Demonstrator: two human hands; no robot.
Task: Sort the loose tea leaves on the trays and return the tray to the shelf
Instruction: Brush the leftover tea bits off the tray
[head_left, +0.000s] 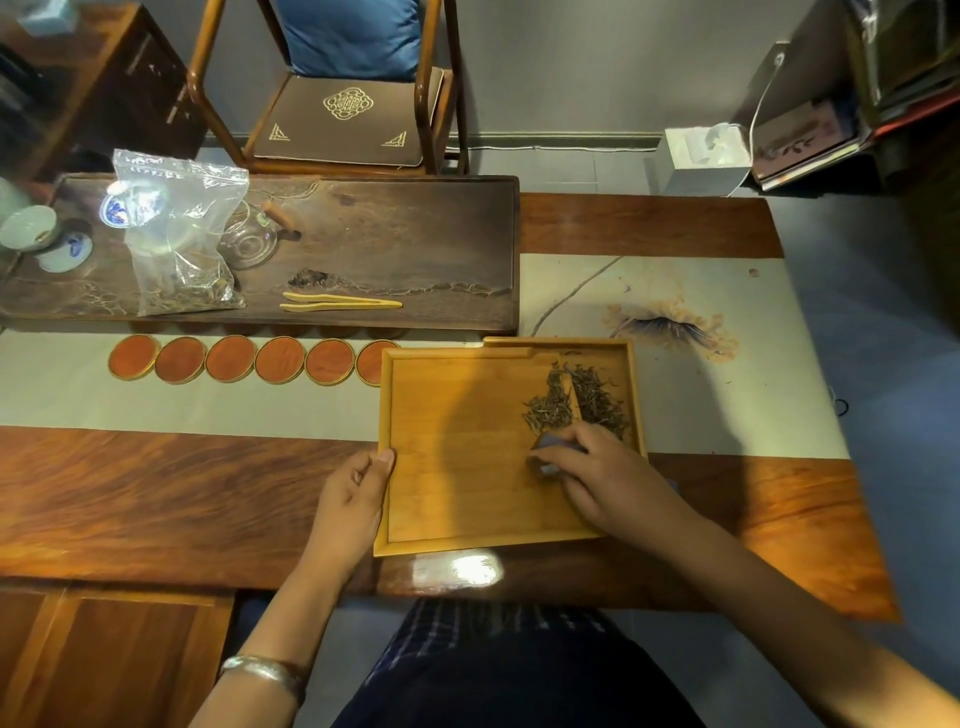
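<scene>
- Fingers of the right hand (597, 473) pinch a small grey-blue scraper (550, 447) beside the tea leaves (576, 402) — light, brittle, easily scattered;
- left hand (358, 488) pinches the tray (457, 467) by its left rim — stiff, light wood; grip both side rims.

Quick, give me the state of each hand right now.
Left hand: grips the left rim of the wooden tray, thumb on top.
Right hand: closed on a small blue-grey object beside the tea leaves; what it is cannot be told.

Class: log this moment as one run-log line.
left hand: holds tray edge | right hand: grips bluish object | tea leaves: tray's far-right
</scene>
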